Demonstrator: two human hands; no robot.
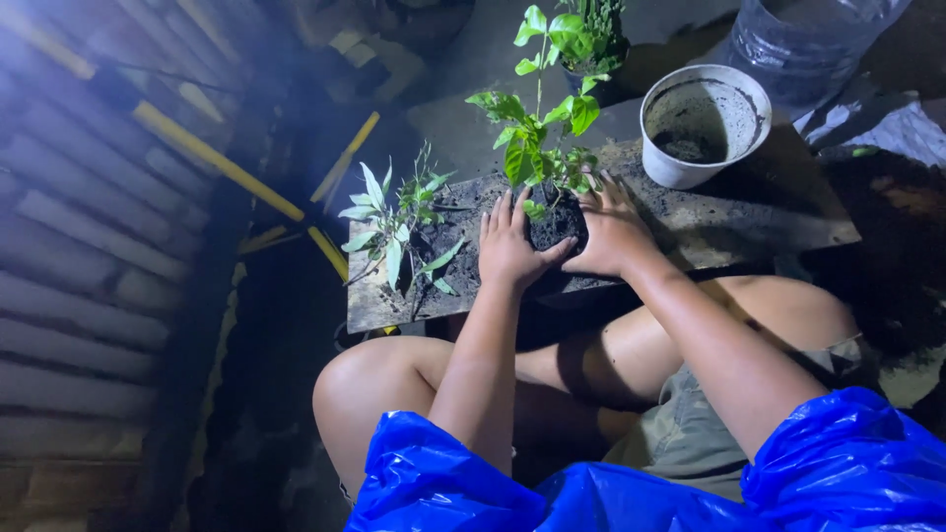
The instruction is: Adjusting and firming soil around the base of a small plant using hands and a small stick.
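Both forearms reached forward over the knees, the left hand (pixel 509 246) and right hand (pixel 609 234) cupping a dark soil ball (pixel 557 225) of a leafy plant (pixel 537 138) between them. Their fingers (pixel 499 215) lay spread and pressed against the soil, near the worktop's (pixel 769 212) front edge, with a white pot (pixel 702 123) toward its far right corner.

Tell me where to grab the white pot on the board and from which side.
Take the white pot by its rim and upper wall, coming from the near right side. It stands upright and open-topped on the wooden board, with only a little soil inside. The leafy plant crowds its left, and both hands, left and right, are cupped around that plant's soil ball.
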